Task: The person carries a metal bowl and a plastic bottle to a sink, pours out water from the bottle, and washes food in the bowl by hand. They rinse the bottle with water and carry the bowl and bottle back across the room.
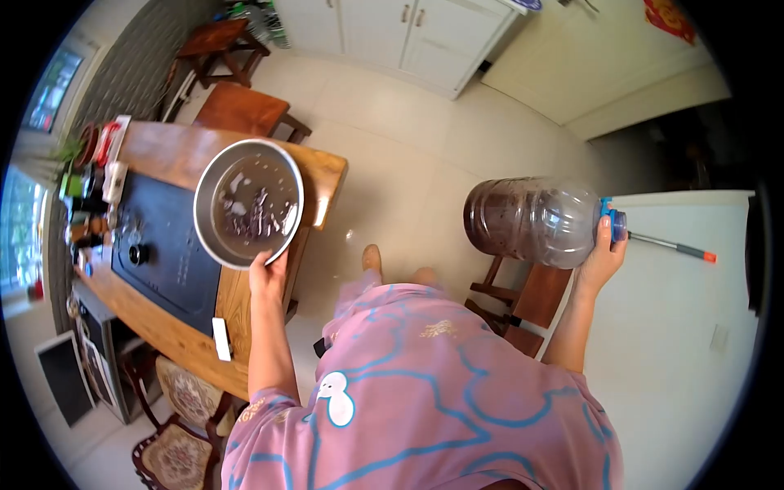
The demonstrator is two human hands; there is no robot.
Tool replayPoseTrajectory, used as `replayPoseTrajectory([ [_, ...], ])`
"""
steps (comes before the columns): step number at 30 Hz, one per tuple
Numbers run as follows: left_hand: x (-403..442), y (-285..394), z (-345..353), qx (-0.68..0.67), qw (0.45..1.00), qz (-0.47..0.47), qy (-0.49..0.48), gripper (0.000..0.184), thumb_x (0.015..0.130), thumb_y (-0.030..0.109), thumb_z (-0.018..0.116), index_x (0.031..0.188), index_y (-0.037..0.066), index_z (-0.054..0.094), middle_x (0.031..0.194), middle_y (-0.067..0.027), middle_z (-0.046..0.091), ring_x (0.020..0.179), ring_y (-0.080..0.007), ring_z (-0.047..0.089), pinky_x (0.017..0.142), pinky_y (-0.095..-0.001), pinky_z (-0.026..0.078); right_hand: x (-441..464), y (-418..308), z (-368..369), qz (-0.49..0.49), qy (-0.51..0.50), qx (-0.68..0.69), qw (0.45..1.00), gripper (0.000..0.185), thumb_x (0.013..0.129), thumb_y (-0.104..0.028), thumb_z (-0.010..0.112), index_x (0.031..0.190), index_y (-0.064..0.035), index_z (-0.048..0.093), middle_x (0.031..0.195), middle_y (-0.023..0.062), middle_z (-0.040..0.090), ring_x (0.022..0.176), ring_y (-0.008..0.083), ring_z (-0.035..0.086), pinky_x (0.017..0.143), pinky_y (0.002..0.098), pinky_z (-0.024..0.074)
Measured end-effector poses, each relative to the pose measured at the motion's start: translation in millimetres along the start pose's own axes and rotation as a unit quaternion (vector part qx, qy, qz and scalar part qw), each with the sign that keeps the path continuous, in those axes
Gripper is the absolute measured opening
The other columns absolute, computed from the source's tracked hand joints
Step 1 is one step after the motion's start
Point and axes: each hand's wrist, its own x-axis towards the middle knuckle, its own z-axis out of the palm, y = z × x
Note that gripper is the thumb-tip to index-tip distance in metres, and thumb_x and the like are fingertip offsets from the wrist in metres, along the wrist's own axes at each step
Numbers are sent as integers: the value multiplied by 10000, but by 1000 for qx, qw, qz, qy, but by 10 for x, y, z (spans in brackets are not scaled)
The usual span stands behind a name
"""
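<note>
My left hand grips the near rim of a round metal bowl, thumb on the edge. Cloudy brownish liquid with pale and dark bits fills part of the bowl, which is held over the edge of the wooden table. Out to the right, my right hand is closed around the neck of a large clear plastic jug. The jug lies on its side in the air, its base pointing left and its blue neck to the right. Dark brownish-purple contents show towards its base.
A black tea tray with small cups and a white object lie on the table. Wooden stools stand behind it, a carved chair in front. A wooden seat is below the jug. A grey-and-orange handle sticks out at right.
</note>
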Motion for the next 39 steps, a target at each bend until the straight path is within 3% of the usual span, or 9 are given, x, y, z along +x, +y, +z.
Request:
replayPoseTrajectory([
  [6, -27, -6, 34, 47, 997, 32, 42, 332, 791, -139, 399, 1111, -158, 486, 1127, -249, 577, 1063, -395, 590, 975, -501, 507, 299, 116, -183, -36, 13, -180, 983, 301, 886, -130, 658, 1145, 8, 595, 1131, 78, 616, 1001, 141, 560, 919, 283, 430],
  [8, -13, -43, 102, 4, 997, 32, 73, 537, 752, -180, 358, 1288, -148, 369, 1317, -281, 453, 1214, -482, 451, 1049, -579, 409, 541, 172, -329, -20, 58, -145, 988, 306, 891, -133, 653, 1154, 13, 593, 1137, 79, 617, 1001, 141, 565, 921, 283, 431],
  [12, -3, -235, 379, 67, 996, 39, 51, 392, 782, -149, 393, 1163, -127, 486, 1171, -226, 567, 1085, -378, 574, 977, -492, 508, 944, 223, -191, -13, 176, -74, 981, 297, 902, -127, 639, 1157, 17, 587, 1132, 81, 612, 989, 142, 571, 905, 276, 445],
  [14, 105, -361, 547, 79, 996, 31, 42, 387, 787, -137, 394, 1158, -118, 500, 1175, -210, 575, 1092, -357, 575, 964, -482, 520, 1191, 456, -265, -48, 89, -91, 991, 296, 899, -120, 640, 1156, 15, 588, 1127, 79, 611, 978, 144, 575, 891, 271, 452],
  [17, 193, -604, 972, 119, 993, 7, 14, 390, 788, -117, 393, 1163, -128, 500, 1186, -210, 580, 1109, -355, 574, 971, -458, 518, 1702, 616, -605, -6, 153, -23, 988, 290, 875, -88, 658, 1142, 9, 601, 1121, 59, 612, 971, 127, 570, 887, 259, 444],
  [22, 276, -1313, 1916, 240, 970, -25, -32, 407, 768, -100, 420, 1167, -99, 504, 1165, -196, 590, 1086, -351, 590, 934, -480, 541, 2401, 678, -502, -70, 195, -74, 975, 296, 857, -71, 671, 1137, 6, 610, 1085, 42, 623, 961, 106, 564, 872, 252, 446],
  [24, 345, -1682, 2374, 254, 965, -57, -12, 390, 769, -103, 436, 1148, -68, 518, 1154, -170, 590, 1075, -334, 588, 906, -476, 553, 2610, 737, -523, -47, 127, -120, 984, 296, 860, -75, 668, 1138, 10, 610, 1078, 41, 633, 955, 101, 567, 864, 252, 451],
  [27, 552, -2302, 3049, 304, 946, -98, -62, 366, 790, -93, 455, 1150, -60, 511, 1158, -165, 583, 1057, -335, 592, 885, -482, 560, 3039, 891, -818, -4, 199, -78, 977, 305, 856, -82, 676, 1140, 7, 611, 1071, 42, 639, 937, 107, 578, 861, 252, 455],
  [39, 1166, -5387, 6234, 561, 721, -280, -295, 282, 791, -30, 495, 1054, -126, 530, 1038, -194, 607, 955, -331, 629, 872, -456, 556, 4613, 1055, -847, -24, 335, -233, 913, 369, 786, -115, 752, 1115, -11, 622, 1019, 48, 655, 904, 122, 593, 867, 262, 460],
])
